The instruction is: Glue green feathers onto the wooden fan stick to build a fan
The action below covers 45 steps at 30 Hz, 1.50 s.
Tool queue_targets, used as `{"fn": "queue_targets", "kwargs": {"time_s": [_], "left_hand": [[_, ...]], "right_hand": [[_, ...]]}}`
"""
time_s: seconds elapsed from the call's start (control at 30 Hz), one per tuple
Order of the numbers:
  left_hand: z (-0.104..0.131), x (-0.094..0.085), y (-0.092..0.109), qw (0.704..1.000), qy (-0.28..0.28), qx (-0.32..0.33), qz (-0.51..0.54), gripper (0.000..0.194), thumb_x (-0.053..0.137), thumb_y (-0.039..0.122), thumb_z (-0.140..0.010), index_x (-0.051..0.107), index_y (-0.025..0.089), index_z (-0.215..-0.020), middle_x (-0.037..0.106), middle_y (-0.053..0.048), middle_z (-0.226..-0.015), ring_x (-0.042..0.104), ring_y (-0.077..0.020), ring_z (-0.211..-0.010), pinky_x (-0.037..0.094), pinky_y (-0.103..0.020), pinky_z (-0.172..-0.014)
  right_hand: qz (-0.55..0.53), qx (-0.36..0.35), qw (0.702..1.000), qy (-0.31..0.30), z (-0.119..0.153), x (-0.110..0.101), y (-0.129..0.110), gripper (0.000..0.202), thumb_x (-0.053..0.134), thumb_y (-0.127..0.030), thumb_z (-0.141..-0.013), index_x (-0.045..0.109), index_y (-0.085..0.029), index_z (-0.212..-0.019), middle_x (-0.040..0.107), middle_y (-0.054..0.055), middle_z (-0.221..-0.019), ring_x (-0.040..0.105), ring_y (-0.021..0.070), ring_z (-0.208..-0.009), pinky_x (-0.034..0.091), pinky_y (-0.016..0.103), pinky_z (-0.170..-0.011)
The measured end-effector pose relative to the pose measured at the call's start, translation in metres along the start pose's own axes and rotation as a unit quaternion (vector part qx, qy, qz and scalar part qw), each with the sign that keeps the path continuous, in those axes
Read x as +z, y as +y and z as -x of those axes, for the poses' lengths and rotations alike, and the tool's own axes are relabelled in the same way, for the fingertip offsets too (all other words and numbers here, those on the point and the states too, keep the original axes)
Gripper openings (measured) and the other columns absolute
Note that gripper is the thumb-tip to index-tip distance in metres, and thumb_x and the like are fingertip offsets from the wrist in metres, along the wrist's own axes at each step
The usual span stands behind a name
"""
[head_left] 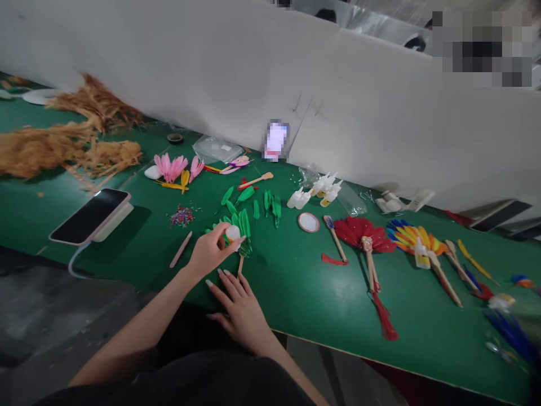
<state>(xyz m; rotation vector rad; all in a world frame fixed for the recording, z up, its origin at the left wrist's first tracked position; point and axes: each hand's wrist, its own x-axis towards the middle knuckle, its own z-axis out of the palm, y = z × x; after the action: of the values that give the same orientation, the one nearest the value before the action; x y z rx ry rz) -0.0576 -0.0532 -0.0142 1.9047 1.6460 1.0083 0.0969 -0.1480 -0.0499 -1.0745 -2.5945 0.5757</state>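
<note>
My left hand (211,248) grips a small white glue bottle (233,233) above a fan of green feathers (244,224). The fan's wooden handle (240,265) points toward me. My right hand (243,304) lies with its fingers spread, the fingertips beside the lower end of that handle; it holds nothing that shows. Loose green feathers (245,194) lie just behind the fan. A pink stick (181,249) rests to the left of my left hand, near a pile of colourful beads (181,216).
Along the left stand a phone on a white block (91,217) and dried grass (101,101). Pink feathers (171,167) lie behind. White bottles (325,189), a round lid (308,222), a red feather fan (364,234) and a yellow-blue fan (416,239) occupy the right.
</note>
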Motion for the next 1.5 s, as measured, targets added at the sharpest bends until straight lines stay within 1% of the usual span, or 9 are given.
{"fn": "queue_targets", "kwargs": {"time_s": [0.27, 0.53, 0.73, 0.9, 1.0, 1.1, 1.23, 1.37, 1.5], "left_hand": [[0.005, 0.014, 0.011, 0.998, -0.063, 0.016, 0.026, 0.028, 0.059, 0.039, -0.082, 0.054, 0.019, -0.101, 0.053, 0.007, -0.058, 0.052, -0.0093, -0.050, 0.037, -0.019, -0.050], [-0.004, 0.006, 0.010, 1.000, -0.004, -0.007, 0.023, 0.027, 0.060, 0.039, -0.080, 0.054, 0.020, -0.097, 0.053, 0.007, -0.056, 0.051, -0.0095, -0.048, 0.038, -0.019, -0.050], [0.001, 0.010, 0.010, 1.000, -0.027, 0.003, 0.006, 0.028, 0.059, 0.038, -0.080, 0.055, 0.019, -0.099, 0.053, 0.006, -0.055, 0.052, -0.0106, -0.048, 0.038, -0.020, -0.049], [0.006, 0.018, 0.014, 0.995, -0.070, -0.002, 0.065, 0.024, 0.058, 0.034, -0.080, 0.053, 0.020, -0.099, 0.059, 0.005, -0.063, 0.053, -0.0090, -0.049, 0.039, -0.018, -0.049], [0.002, 0.014, 0.013, 0.995, -0.031, -0.025, 0.090, 0.025, 0.060, 0.034, -0.080, 0.052, 0.020, -0.099, 0.060, 0.005, -0.065, 0.054, -0.0091, -0.050, 0.040, -0.018, -0.049], [-0.003, 0.007, 0.010, 0.998, 0.007, -0.033, 0.061, 0.026, 0.061, 0.035, -0.079, 0.053, 0.019, -0.098, 0.055, 0.007, -0.057, 0.053, -0.0095, -0.048, 0.038, -0.018, -0.049], [-0.003, 0.008, 0.009, 1.000, -0.008, -0.020, 0.018, 0.028, 0.059, 0.038, -0.079, 0.053, 0.019, -0.098, 0.054, 0.006, -0.056, 0.052, -0.0104, -0.047, 0.038, -0.019, -0.048], [0.002, 0.015, 0.014, 0.998, -0.031, -0.019, 0.042, 0.026, 0.058, 0.038, -0.080, 0.053, 0.019, -0.098, 0.058, 0.005, -0.057, 0.054, -0.0104, -0.048, 0.038, -0.019, -0.048], [-0.001, 0.012, 0.016, 0.996, 0.013, -0.047, 0.074, 0.027, 0.059, 0.039, -0.080, 0.052, 0.020, -0.097, 0.059, 0.006, -0.060, 0.053, -0.0096, -0.047, 0.039, -0.018, -0.047]], "right_hand": [[-0.019, 0.006, 1.000, -0.015, 0.001, -0.005, -0.001, 0.056, 0.038, -0.049, -0.095, 0.029, -0.028, -0.146, 0.031, 0.005, -0.154, 0.022, 0.0191, -0.143, 0.021, 0.043, -0.117], [0.001, 0.002, 1.000, -0.009, 0.000, -0.004, -0.001, 0.058, 0.041, -0.048, -0.094, 0.027, -0.028, -0.147, 0.028, 0.005, -0.155, 0.022, 0.0188, -0.144, 0.023, 0.043, -0.117], [-0.005, 0.002, 1.000, -0.009, 0.001, -0.001, 0.000, 0.058, 0.042, -0.047, -0.094, 0.028, -0.027, -0.146, 0.029, 0.006, -0.155, 0.022, 0.0200, -0.143, 0.023, 0.044, -0.117], [-0.018, 0.008, 1.000, -0.017, 0.001, -0.004, 0.000, 0.056, 0.042, -0.046, -0.094, 0.029, -0.028, -0.146, 0.031, 0.005, -0.153, 0.024, 0.0197, -0.143, 0.022, 0.044, -0.117], [-0.019, 0.004, 1.000, -0.018, 0.001, -0.004, 0.000, 0.057, 0.041, -0.046, -0.094, 0.028, -0.027, -0.146, 0.029, 0.006, -0.154, 0.022, 0.0198, -0.143, 0.021, 0.044, -0.117], [-0.007, 0.001, 1.000, -0.014, 0.000, -0.003, 0.000, 0.059, 0.043, -0.047, -0.093, 0.028, -0.027, -0.146, 0.027, 0.006, -0.155, 0.022, 0.0199, -0.144, 0.023, 0.044, -0.117], [0.013, 0.001, 1.000, -0.012, 0.000, -0.002, 0.000, 0.060, 0.047, -0.047, -0.092, 0.028, -0.027, -0.146, 0.028, 0.005, -0.155, 0.023, 0.0194, -0.143, 0.025, 0.042, -0.116], [0.006, 0.000, 1.000, -0.015, 0.001, -0.003, 0.000, 0.058, 0.044, -0.047, -0.093, 0.029, -0.027, -0.146, 0.031, 0.006, -0.154, 0.024, 0.0198, -0.143, 0.024, 0.043, -0.117], [-0.003, 0.001, 1.000, -0.012, 0.000, -0.003, 0.000, 0.058, 0.041, -0.048, -0.094, 0.029, -0.027, -0.146, 0.030, 0.007, -0.154, 0.024, 0.0203, -0.143, 0.024, 0.043, -0.117]]}}
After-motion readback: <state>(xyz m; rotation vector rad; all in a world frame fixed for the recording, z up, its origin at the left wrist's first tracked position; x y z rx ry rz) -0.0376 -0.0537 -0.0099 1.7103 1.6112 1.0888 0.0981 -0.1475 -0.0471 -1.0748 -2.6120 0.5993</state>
